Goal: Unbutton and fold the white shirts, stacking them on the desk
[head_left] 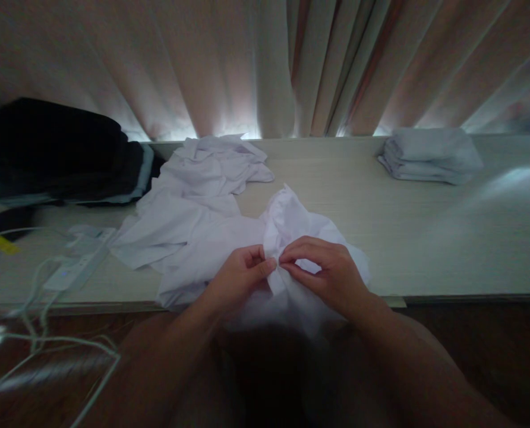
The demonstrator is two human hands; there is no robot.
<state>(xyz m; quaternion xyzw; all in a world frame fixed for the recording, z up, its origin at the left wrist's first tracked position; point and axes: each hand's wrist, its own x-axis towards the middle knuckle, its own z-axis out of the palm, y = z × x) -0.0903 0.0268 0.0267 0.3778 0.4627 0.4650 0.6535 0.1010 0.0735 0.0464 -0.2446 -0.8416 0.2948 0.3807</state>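
Observation:
A rumpled white garment (pixel 309 229) hangs over the front edge of the pale surface at the centre. My left hand (pixel 242 270) pinches a folded strip of it between thumb and fingers. Close on the right, my right hand (pixel 325 267) has thumb and forefinger pinched on the same strip, the fingertips of both hands nearly touching. Whatever small detail lies between the fingertips is too small to make out. More crumpled white cloth (pixel 193 202) spreads to the left and back; where one piece ends and another begins is unclear.
Folded white cloths (pixel 432 154) lie at the back right. A stack of dark clothes (pixel 55 154) stands at the left. In front of it are a white power strip (pixel 80 261) and loose cables (pixel 37 333). Curtains (pixel 220 71) hang behind the pale surface (pixel 425 238).

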